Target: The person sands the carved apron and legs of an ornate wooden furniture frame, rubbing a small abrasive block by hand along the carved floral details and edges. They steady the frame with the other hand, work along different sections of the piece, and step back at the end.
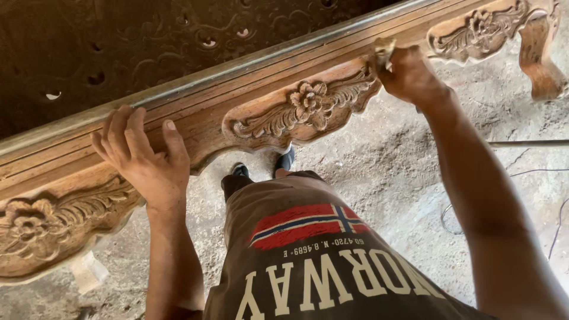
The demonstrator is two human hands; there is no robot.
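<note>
Two bare hands work a long carved wooden rail (pixel 261 98) that runs slantwise across the view from lower left to upper right: the left hand (pixel 144 157) lies spread against the rail's face, fingers splayed over its upper mouldings and thumb raised, bracing rather than gripping; the right hand (pixel 409 74) is clenched around a small folded scrap, likely sandpaper (pixel 384 50), though it is too crumpled to be sure, and presses it to the edge of the central floral carving (pixel 308 106).

The wood looks bare and dull, with pale dust lodged in the grooves and around the petals; no gloss or finish shows anywhere, so the smoothing appears to be mid-course, with the middle carving under attention now; the carved panel at lower left (pixel 41 225) and the one at upper right (pixel 477 29) look equally raw, and whether they have been gone over cannot be read from here.

Beyond the rail, a dark pierced and carved panel (pixel 118 47) fills the upper left; a curved carved leg (pixel 542 59) descends at far right; below, a dusty concrete floor (pixel 385 160) carries thin cables (pixel 533 172), and the person's dark shoes (pixel 264 166) stand just beneath the rail.
</note>
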